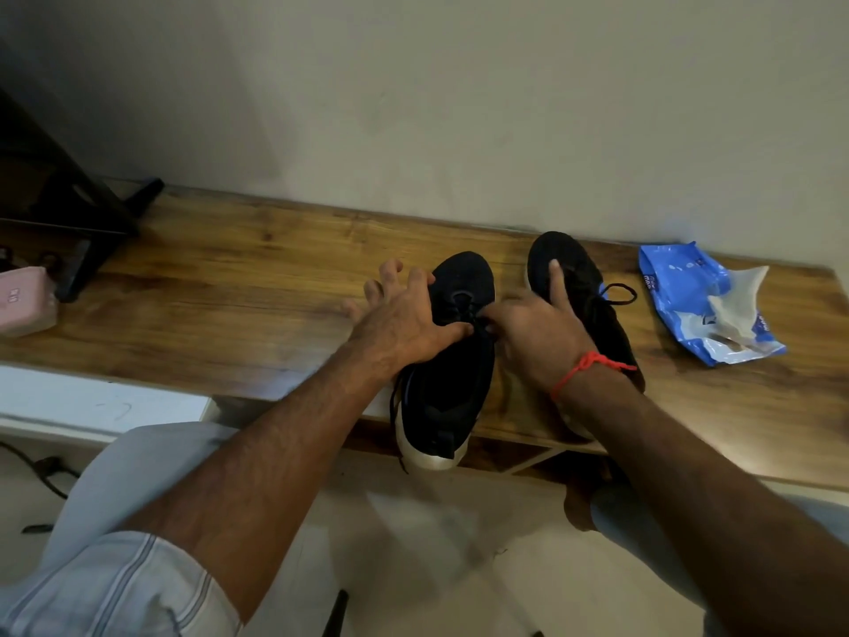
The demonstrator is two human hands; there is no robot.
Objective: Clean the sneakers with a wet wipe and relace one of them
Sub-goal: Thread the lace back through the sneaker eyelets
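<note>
Bare tabletop (239, 287) left of sneakers (464, 287)

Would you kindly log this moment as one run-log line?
phase: lacing | left hand: pinching lace on left sneaker | right hand: at same lace | wipes pack: right, open

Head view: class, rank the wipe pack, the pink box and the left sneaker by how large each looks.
1. Left sneaker, though partly covered by a hand.
2. Wipe pack.
3. Pink box, cut off by the frame, so its rank is unsure.

Your left hand (404, 321): fingers spread, thumb pinching inward | Your right hand (540, 335): forefinger raised, the others curled toward the left thumb, red thread round the wrist | Both your forearms: bare, stretched forward, converging
</note>
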